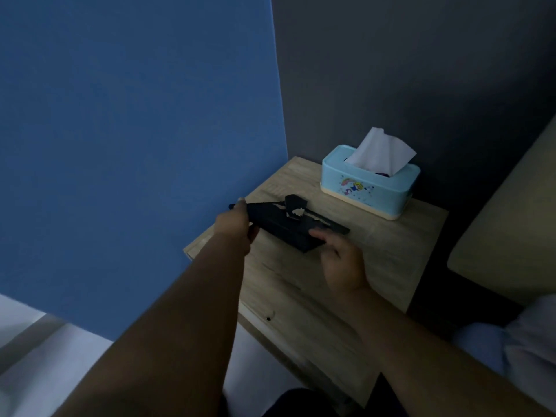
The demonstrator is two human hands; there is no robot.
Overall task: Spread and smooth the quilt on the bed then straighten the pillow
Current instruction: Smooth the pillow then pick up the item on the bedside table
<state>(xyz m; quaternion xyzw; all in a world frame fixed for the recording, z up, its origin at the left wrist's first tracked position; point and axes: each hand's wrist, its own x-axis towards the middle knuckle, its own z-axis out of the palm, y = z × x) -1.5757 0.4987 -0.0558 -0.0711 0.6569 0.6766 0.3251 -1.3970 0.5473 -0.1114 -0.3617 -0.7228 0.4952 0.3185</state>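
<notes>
Left hand: I see the left hand (237,227) gripping the left end of a black, matte, angular box-like object (279,227), fingers curled round it
Right hand: the right hand (340,257) pinches the object's right end, thumb on top, fingers curled beneath
Black object: held low over the table between both hands; long and flat-sided, with a raised flap and a small pale torn-looking patch at its middle; I cannot tell whether it touches the wood
Bedding: pale bluish-white soft fabric (529,338) bunches at the lower right edge, right of the right forearm; quilt or pillow, I cannot tell which; it lies well apart from both hands and neither touches it
Bed edge: a beige, smooth, padded slab (505,230) with a rounded corner sits just beside the table's right side
Table: light wooden bedside table (391,254), visible grain, square edges, one small dark spot (268,319) near its front
Tissue box: light blue rounded plastic tissue box (367,188), cream base, cartoon print, standing at the table's back with a white tissue (382,152) poking up; near the black object but apart
Walls: bright blue flat panel (135,145) on the left, dark grey wall (421,70) behind
</notes>
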